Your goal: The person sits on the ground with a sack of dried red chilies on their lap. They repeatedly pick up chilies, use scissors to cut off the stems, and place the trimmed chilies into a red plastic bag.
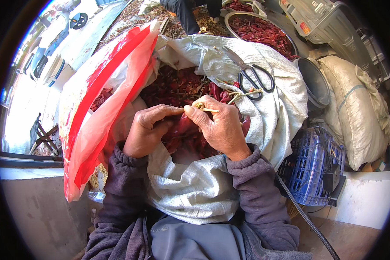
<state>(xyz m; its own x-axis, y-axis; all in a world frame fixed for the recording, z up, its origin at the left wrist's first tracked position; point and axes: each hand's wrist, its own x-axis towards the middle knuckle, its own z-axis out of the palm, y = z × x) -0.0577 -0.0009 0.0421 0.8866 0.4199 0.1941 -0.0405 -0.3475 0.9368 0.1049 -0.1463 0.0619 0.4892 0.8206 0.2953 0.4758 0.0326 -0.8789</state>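
My right hand [216,125] pinches the pale stem end of a dried red chili pepper [183,125] between thumb and forefinger. Close against it, my left hand [152,126] has its forefinger and thumb at the same stem; part of the grip is hidden. Both hands are over an open white woven sack [195,191] holding dark red dried chilies [185,86]. Black-handled scissors [248,73] lie on the sack's folded rim, with pale cut stems [245,94] by the handles. Left of the sack, a red and white plastic bag [107,107] stands open with some chilies inside.
A metal basin [287,35] of red chilies stands behind the sack, near another person's dark-trousered leg [185,16]. To the right are a grey bucket [313,83], a full woven sack [354,107] and a blue plastic crate [312,165]. A cable [304,213] runs past my right sleeve.
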